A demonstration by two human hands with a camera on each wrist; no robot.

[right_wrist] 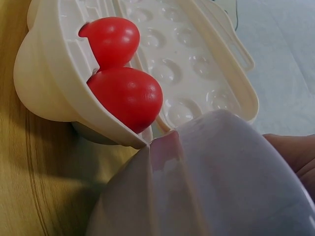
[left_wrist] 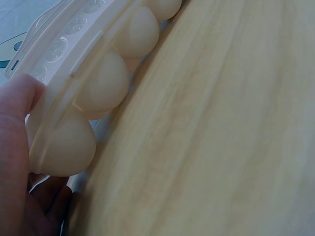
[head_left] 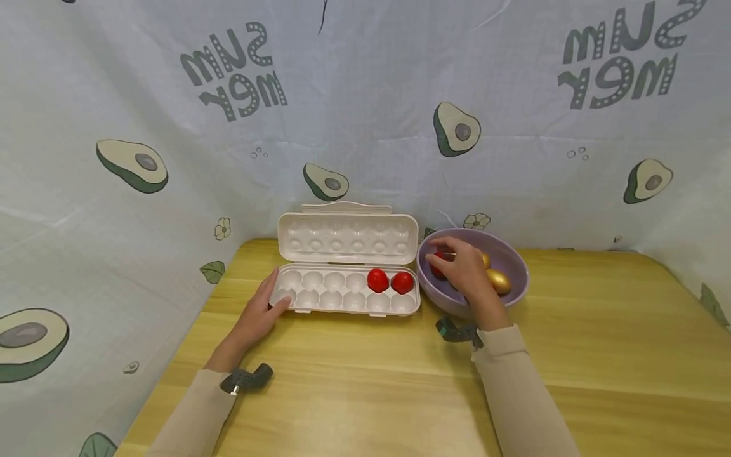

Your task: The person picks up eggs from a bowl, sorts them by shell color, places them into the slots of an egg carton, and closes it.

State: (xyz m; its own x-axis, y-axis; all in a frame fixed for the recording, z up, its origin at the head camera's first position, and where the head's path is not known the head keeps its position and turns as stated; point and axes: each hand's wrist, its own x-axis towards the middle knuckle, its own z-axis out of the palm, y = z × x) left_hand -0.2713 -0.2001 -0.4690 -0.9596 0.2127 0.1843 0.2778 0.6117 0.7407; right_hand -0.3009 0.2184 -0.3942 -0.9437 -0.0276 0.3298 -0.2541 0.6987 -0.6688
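My left hand [head_left: 259,319] grips the left end of a cream plastic egg box [head_left: 308,310]. In the left wrist view its thumb [left_wrist: 29,93] lies on the rim, with other fingers curled below. The box's lid [head_left: 348,238] stands open at the back. Two red eggs [head_left: 377,280] [head_left: 402,282] fill the back-row cups at the right end. Inside a purple bowl [head_left: 516,295], my right hand [head_left: 461,263] has its bent fingers and thumb right at another red egg [head_left: 437,271]; I cannot tell whether it grips it. Golden eggs [head_left: 499,282] lie beside that hand.
The bowl stands close against the box's right end. A wooden table [head_left: 365,374] carries both. Behind them hangs a pale curtain [head_left: 365,95] printed with avocados, near the open lid. In the right wrist view the bowl's outer wall [right_wrist: 221,182] hides most of the hand.
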